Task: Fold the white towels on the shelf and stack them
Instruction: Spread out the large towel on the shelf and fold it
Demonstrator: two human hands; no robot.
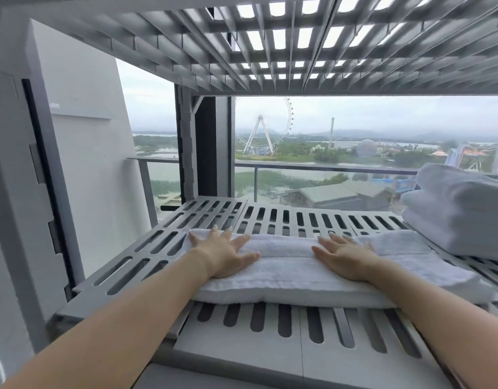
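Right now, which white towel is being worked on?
The long folded towel lying front and centre on the shelf, with the left hand and right hand pressing flat on it. The other towels sit stacked at the far right, untouched.

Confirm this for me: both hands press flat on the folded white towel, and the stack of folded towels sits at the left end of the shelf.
Not quite. The head view shows the stack of folded towels at the right end of the slotted shelf, not the left. The rest holds: the left hand and right hand both press flat on the folded white towel.
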